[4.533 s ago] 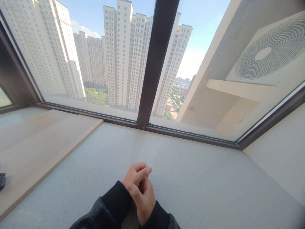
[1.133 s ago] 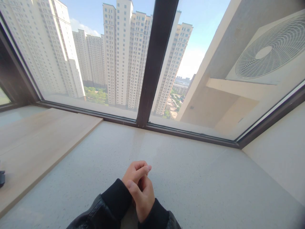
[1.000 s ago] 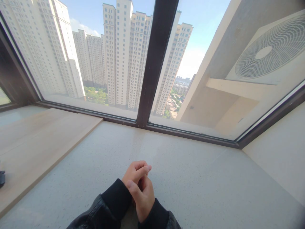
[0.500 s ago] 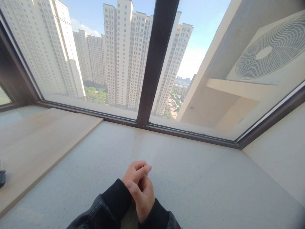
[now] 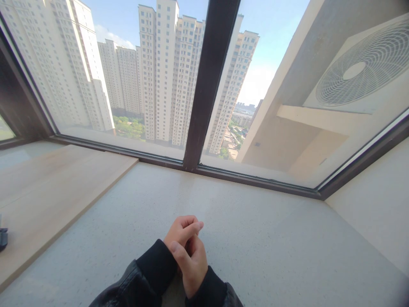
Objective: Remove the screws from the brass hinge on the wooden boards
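Observation:
My left hand point(image 5: 183, 230) and my right hand point(image 5: 196, 264) are clasped together over the pale speckled sill point(image 5: 249, 238), at the bottom centre of the view. The left hand's fingers are curled, with its thumb lying over the top of the right hand's fingers. My right hand is closed against the left, its thumb resting near the left wrist. No object shows in either hand. Black sleeves cover both wrists.
A light wooden board point(image 5: 73, 179) lies on the left, with a small dark object point(image 5: 3, 238) at its far left. Dark window frames point(image 5: 204, 85) run behind the sill. Outside are tall buildings point(image 5: 162, 72) and a fan unit point(image 5: 364, 68). A white wall point(image 5: 380, 204) stands at right.

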`<state>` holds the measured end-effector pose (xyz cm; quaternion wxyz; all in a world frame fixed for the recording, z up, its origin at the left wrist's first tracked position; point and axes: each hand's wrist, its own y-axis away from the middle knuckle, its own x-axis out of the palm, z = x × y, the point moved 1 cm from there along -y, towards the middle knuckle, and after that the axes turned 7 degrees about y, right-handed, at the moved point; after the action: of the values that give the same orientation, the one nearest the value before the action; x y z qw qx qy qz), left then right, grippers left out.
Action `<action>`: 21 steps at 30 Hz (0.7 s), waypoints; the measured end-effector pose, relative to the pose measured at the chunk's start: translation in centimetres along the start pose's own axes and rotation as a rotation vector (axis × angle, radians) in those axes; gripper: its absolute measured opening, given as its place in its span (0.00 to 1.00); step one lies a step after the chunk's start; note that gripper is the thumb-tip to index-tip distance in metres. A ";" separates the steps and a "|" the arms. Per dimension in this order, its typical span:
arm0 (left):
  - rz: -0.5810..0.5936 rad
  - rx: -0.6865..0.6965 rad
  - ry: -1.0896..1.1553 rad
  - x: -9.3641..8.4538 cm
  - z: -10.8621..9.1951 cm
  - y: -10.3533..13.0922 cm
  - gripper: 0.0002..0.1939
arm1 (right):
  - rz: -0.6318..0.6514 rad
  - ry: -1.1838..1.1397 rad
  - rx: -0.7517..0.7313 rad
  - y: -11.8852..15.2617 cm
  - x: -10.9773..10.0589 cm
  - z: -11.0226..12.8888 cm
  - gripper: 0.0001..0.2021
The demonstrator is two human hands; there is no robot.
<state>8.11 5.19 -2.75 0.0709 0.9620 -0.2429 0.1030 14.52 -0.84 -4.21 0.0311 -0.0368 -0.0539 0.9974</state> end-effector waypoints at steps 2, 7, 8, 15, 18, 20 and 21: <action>-0.001 -0.005 0.004 0.0 0.0 -0.1 0.22 | 0.001 0.006 -0.004 0.0 0.0 0.0 0.20; -0.001 -0.014 0.004 0.1 -0.2 -0.1 0.22 | 0.004 0.018 -0.009 0.0 -0.1 -0.1 0.20; -0.002 -0.015 0.005 0.1 -0.2 -0.1 0.22 | 0.005 0.018 -0.009 0.0 -0.1 -0.2 0.20; -0.001 -0.016 0.026 0.1 0.0 0.0 0.23 | 0.011 0.029 -0.003 0.0 -0.2 -0.2 0.20; 0.002 -0.008 0.024 0.0 0.1 -0.1 0.24 | 0.022 0.036 -0.009 -0.1 -0.3 -0.3 0.20; 0.003 -0.005 0.020 0.0 0.2 -0.1 0.24 | 0.035 0.036 -0.017 -0.1 -0.4 -0.4 0.20; 0.004 -0.006 0.019 -0.1 0.2 -0.2 0.24 | 0.039 0.036 -0.020 -0.1 -0.4 -0.4 0.20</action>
<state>8.16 5.33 -2.94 0.0759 0.9602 -0.2446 0.1117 14.96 -0.69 -4.59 0.0120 -0.0562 -0.0627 0.9964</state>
